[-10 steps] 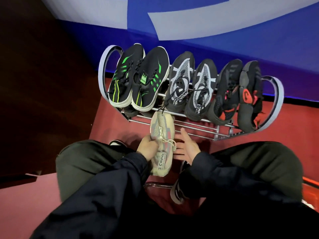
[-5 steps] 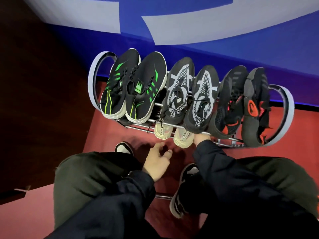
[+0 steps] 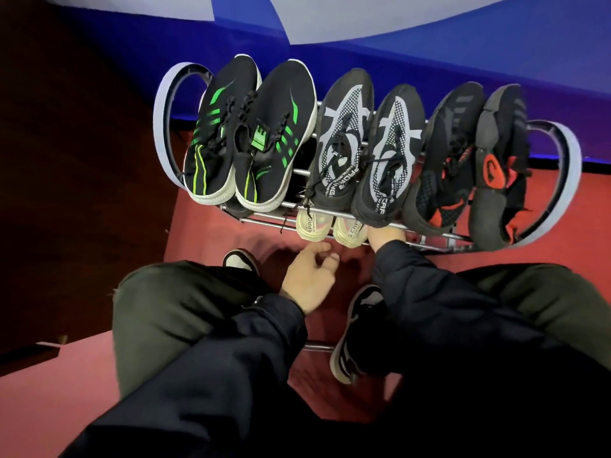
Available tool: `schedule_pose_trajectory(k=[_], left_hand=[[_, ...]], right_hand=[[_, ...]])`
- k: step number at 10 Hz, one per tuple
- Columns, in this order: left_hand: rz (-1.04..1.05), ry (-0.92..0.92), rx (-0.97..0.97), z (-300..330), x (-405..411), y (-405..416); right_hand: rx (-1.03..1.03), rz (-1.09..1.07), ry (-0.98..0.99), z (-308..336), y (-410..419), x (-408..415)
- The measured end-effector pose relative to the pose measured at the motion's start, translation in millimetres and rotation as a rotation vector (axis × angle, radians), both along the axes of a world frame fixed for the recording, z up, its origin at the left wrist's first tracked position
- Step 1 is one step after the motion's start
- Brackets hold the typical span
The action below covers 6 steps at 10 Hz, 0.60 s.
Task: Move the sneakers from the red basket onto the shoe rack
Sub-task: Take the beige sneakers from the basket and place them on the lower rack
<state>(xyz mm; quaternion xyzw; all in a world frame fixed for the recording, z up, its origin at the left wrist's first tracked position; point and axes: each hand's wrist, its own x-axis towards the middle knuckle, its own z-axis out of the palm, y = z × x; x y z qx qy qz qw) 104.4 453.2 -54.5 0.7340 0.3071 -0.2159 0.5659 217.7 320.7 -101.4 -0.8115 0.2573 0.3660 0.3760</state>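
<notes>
Below the chrome-barred shoe rack (image 3: 429, 241), the left hand (image 3: 309, 279) hangs relaxed, empty; the right hand (image 3: 385, 235), fingers hidden, touches the cream knit sneakers (image 3: 330, 226).

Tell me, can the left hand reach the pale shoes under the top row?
Probably yes. The left hand hangs open and empty just below the heels of the pale shoes, which poke out from the lower rail, with only bare red floor between them.

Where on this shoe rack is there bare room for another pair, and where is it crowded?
The top tier of the shoe rack is crowded: three pairs fill it side to side. On the lower tier, bare rails lie right of the cream sneakers, past the right hand. Left of them a dark shoe sits. The left hand hangs over bare red floor.
</notes>
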Motion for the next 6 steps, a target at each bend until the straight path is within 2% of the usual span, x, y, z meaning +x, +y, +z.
schedule_pose_trajectory(k=[1, 2, 3, 4, 6], left_hand=[[0.021, 0.022, 0.028, -13.1, -8.0, 3.4], [0.067, 0.021, 0.041, -25.3, -19.5, 5.6], [0.089, -0.047, 0.027, -5.9, -13.3, -1.1], [0.025, -0.158, -0.029, 35.8, 0.1, -26.0], [-0.258, -0.351, -0.083, 118.5, 14.6, -101.6]], right_hand=[[0.007, -0.048, -0.225, -13.8, -6.8, -15.7], [0.179, -0.054, -0.151, 2.5, -7.5, -40.9], [0.308, 0.005, 0.052, 42.6, -8.1, -65.1], [0.352, 0.078, 0.022, 83.5, -29.2, -75.8], [0.371, -0.002, -0.271, 154.4, -111.2, -93.2]])
